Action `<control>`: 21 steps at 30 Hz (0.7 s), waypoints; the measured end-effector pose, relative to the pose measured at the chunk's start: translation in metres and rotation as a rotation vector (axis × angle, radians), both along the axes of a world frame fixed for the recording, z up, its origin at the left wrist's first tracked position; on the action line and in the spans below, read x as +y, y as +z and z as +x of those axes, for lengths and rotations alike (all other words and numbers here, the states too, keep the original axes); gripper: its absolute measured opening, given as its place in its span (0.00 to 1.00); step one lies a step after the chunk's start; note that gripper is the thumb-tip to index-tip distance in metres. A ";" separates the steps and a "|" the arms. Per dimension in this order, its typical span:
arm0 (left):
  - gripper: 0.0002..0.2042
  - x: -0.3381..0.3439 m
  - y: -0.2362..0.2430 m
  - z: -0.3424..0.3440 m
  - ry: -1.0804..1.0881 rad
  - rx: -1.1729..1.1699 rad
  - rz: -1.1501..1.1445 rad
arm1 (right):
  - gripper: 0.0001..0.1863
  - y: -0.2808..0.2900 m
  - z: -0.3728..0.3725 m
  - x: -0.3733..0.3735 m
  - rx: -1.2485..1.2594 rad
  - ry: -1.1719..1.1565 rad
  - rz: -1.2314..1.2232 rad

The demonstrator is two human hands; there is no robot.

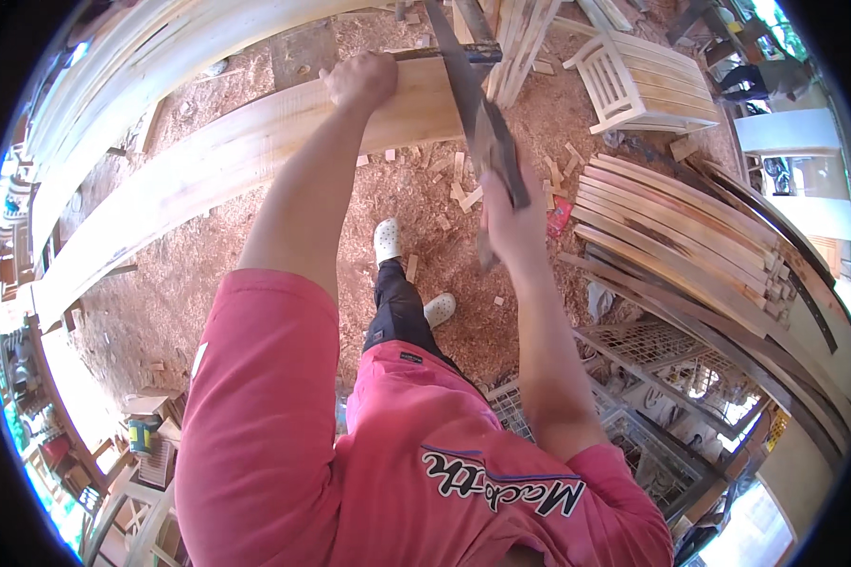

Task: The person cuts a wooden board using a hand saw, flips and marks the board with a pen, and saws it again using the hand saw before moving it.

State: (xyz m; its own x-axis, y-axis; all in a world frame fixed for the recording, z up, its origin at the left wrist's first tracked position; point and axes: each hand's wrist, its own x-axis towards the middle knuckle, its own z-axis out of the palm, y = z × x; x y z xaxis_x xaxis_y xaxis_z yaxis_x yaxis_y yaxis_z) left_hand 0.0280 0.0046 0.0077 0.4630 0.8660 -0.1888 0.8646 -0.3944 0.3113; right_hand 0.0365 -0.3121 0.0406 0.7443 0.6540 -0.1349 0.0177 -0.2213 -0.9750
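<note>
My right hand (518,213) is closed round the handle of a handsaw (460,76). The saw's long blade points away from me and crosses the right end of a wide, pale wooden board (293,123). My left hand (361,80) presses on this board near its far edge, left of the blade, with its fingers curled. A dark straight bar (444,52) runs along the board's far edge, from beside my left hand to beyond the blade. Whether my left fingers touch the bar is hard to make out.
More long boards (161,47) lie beyond, at the far left. A slatted wooden chair (643,80) stands at the far right. Stacked wood strips (681,236) lie right, above a metal grid (671,345). Shavings and offcuts (459,184) cover the floor (208,265).
</note>
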 end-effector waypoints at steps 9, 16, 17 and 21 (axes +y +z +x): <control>0.25 -0.006 0.005 -0.001 -0.006 -0.005 -0.019 | 0.28 0.062 -0.108 -0.133 0.065 -0.094 -0.147; 0.25 -0.007 0.005 -0.003 0.003 -0.002 0.017 | 0.28 -0.016 0.010 0.006 0.062 0.057 -0.044; 0.24 -0.006 0.004 -0.003 0.000 -0.015 0.028 | 0.28 -0.013 -0.004 -0.009 -0.011 0.009 -0.017; 0.27 -0.002 0.002 0.000 -0.003 0.033 -0.003 | 0.30 0.028 -0.091 -0.108 0.120 -0.081 -0.096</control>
